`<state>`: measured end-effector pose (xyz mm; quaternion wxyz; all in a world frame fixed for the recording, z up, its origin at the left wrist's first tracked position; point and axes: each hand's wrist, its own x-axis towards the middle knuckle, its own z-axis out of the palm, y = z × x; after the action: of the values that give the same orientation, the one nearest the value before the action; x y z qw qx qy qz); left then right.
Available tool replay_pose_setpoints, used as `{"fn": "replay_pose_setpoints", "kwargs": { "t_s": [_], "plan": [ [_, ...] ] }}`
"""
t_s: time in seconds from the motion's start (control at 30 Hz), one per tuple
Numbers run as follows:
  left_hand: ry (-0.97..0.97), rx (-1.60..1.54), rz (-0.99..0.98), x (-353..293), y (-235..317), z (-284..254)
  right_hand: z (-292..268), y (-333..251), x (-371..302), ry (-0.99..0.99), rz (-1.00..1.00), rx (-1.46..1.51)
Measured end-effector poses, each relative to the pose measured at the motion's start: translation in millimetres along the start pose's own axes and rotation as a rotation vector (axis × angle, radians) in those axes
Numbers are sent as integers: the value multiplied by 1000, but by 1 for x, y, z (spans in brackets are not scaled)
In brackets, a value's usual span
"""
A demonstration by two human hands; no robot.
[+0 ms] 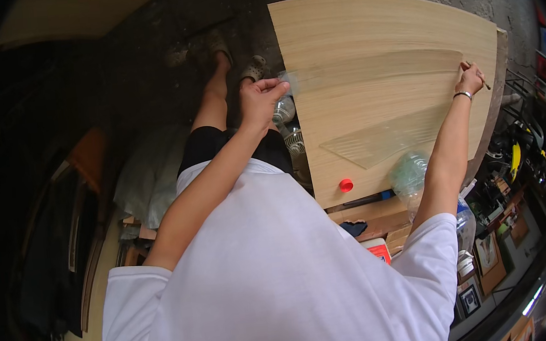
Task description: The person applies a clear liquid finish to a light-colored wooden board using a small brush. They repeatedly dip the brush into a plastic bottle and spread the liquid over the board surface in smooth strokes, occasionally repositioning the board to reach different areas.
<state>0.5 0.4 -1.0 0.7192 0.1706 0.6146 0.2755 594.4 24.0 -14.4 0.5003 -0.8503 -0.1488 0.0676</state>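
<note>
A small clear plastic end is pinched between the thumb and fingertips of the left hand (260,106), which is raised just off the left edge of a wooden board (364,20); its grip is nearly closed. From there a long clear strip (378,66) is spread across the board toward the far right, where its other end is seen beside the right hand (471,78). By that hand, its fingers curled in, a thin stick (486,84) is held at a slant; whether the strip is also gripped there cannot be told. A metal band (463,94) is worn on the right wrist. Nearer the body, a clear sheet (382,140) is laid flat on the board, its left part marked by fine slanting lines. A red cap (345,185) is set near the board's near edge, left of a greenish clear bottle (407,174), which is partly hidden by the right forearm. Beyond that forearm a second clear bottle (465,224) is seen. More clear containers (285,111) are gathered beside the board's left edge, near the legs, and light perforated shoes (254,69) are worn on the feet.
</note>
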Motion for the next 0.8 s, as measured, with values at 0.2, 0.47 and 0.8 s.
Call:
{"fn": "replay_pose_setpoints", "kwargs": {
  "t_s": [0.2, 0.47, 0.8],
  "plan": [
    [28, -17, -20, -9, -3, -5, 1, 6, -11, -16, 2, -27],
    [47, 53, -1, -5, -1, -2, 3, 5, -6, -4, -25, -55],
    [-17, -4, 0, -3, 1, 0, 25, -78, -131, 33, -366, -153]
  ]
}}
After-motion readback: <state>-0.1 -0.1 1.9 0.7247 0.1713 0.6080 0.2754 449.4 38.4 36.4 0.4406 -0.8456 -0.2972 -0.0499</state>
